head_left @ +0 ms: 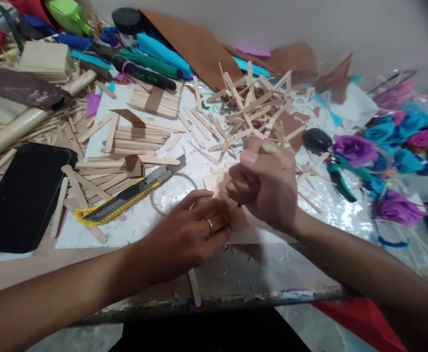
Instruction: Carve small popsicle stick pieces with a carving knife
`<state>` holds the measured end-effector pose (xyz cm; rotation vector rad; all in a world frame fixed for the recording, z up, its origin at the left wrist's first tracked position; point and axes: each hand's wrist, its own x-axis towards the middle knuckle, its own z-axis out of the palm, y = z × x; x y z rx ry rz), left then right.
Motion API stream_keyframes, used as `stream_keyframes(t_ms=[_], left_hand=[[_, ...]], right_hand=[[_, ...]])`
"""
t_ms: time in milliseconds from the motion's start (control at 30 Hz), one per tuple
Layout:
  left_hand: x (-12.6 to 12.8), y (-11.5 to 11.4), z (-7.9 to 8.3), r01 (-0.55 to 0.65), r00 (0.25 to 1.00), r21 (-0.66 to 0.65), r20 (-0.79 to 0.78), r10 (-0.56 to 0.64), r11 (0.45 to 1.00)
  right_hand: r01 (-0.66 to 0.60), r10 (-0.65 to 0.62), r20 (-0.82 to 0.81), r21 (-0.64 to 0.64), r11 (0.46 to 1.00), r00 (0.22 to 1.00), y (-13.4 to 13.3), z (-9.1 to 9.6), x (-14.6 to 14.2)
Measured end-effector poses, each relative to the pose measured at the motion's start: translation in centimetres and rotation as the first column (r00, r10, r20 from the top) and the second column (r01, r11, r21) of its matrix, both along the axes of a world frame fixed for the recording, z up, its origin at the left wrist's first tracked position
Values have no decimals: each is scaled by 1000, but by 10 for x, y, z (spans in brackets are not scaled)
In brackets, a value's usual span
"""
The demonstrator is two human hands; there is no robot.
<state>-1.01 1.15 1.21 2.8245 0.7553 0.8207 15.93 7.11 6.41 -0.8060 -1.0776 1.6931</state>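
1. work table (pixel 258 274): covered in shavings and offcuts; everything is kept within arm's reach.
2. black tray (pixel 23 195): set at the left edge, apart from the cutting area.
3. heap of craft sticks (pixel 250 107): piled loosely behind the hands, with flat glued panels laid beside it.
4. paper flowers (pixel 353 146): purple and blue, grouped at the right, well apart from the shavings.
5. left hand (pixel 188 234): laid flat with fingers stretched and close together, pressed on the brown card piece, apparently so that it is kept from sliding.
6. right hand (pixel 268 190): closed in a fist round the wooden-handled tool, thumb on top, so that force is directed downward.
7. utility knife (pixel 126 198): yellow, blade extended, laid down just left of the hands.
8. brown card piece (pixel 241 222): lies flat on the table between and under both hands.
9. wooden-handled tool (pixel 268 146): held nearly upright, its tip met by the card beside the left fingertips.
10. ring (pixel 209 225): worn on a left finger.
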Motion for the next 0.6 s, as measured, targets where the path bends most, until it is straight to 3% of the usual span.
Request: stream_keyframes(t_ms=[200, 433, 600], left_hand=[[-2, 8, 3, 19, 998, 19, 51, -20, 1000], [0, 12, 0, 45, 982, -59, 184, -33, 997], [3, 12, -2, 51, 985, -46, 165, -42, 998]], right_hand=[[-9, 9, -6, -9, 1000, 1000, 3, 0, 1], [39, -39, 0, -17, 999, 999, 4, -3, 4], [63, -63, 2, 1, 998, 998, 4, -6, 3]])
